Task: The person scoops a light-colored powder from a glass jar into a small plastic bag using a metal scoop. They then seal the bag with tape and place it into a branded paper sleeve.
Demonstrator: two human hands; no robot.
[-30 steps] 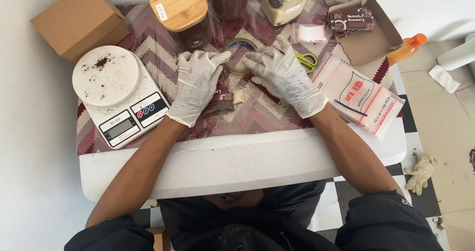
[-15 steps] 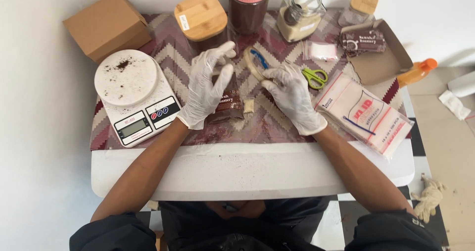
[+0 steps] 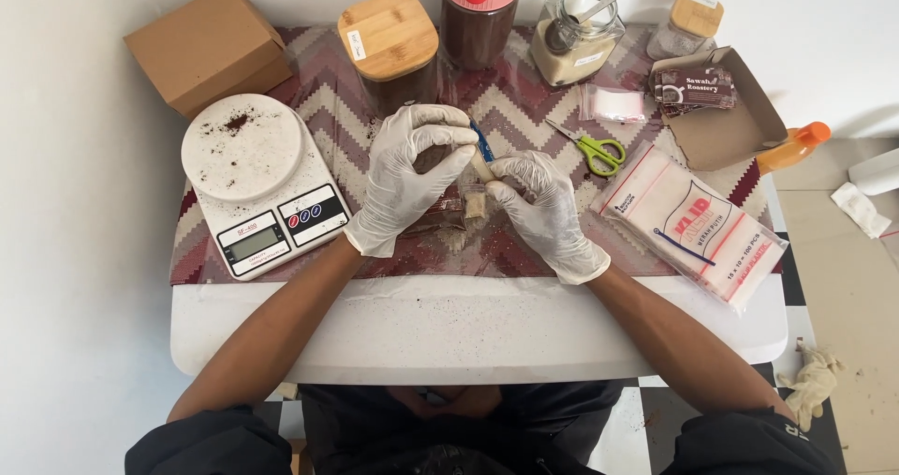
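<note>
Right now your left hand (image 3: 409, 177) and right hand (image 3: 544, 210), both in thin white gloves, meet above the middle of the zigzag cloth (image 3: 524, 110), pinching a small pale packet (image 3: 483, 168) between them. Your left thumb and forefinger close in a ring on its upper edge; your right fingertips clamp its lower side. A blue strip (image 3: 482, 141), perhaps a small tool or clip, pokes up just behind it, though you cannot tell exactly what it is. The packet looks tan, flat and mostly hidden by your fingers. It should be very light, soft and easily crumpled, probably slippery against the gloves, so hold it by the edges and keep the squeeze gentle. A similar pale scrap (image 3: 475, 203) lies on the cloth just below your hands. The scale (image 3: 263, 186), dusted with brown crumbs, sits to your left, the green scissors (image 3: 592, 148) and the stack of plastic bags (image 3: 689, 222) to your right.
</note>
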